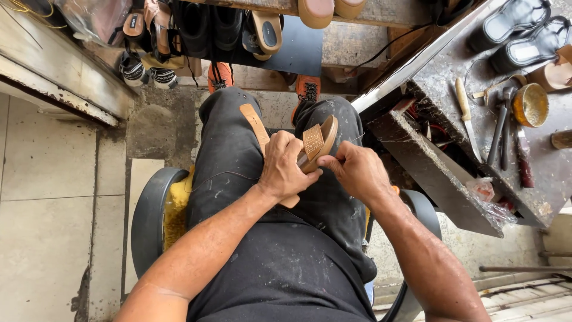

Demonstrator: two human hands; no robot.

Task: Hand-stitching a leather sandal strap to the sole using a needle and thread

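Forearms: both of my bare arms come in from the near edge and meet over my lap, above dark, dust-marked trousers.
Left hand: my left hand [285, 167] sits at the centre of the view, its fingers curled round the tan sandal [314, 145] and holding it steady on my thighs.
Right hand: my right hand [356, 172] is just right of the sandal, fingers pinched together at its near edge; I cannot tell what they grip, though a thin thread [353, 140] runs up from them.
Sandal: it lies tilted on its side across my lap, sole edge to the right, with a woven strap facing me.
Wooden strip: a light brown wooden strip [255, 126] lies on my left thigh, running under my left hand.
Seat: I sit on a dark round chair [147, 220] with a yellow cushion [175, 210] showing at the left.
Tabletop: to the right, a grimy tabletop [536, 173] carries a pale-handled knife [466, 113], dark metal tools [500, 128], a round yellow tin [531, 105] and a pair of black sandals [524, 30] at the far end.
Far side: shoes and sandals [179, 36] crowd a wooden shelf beyond my knees.
Floor: pale tiles [53, 226] cover the left.
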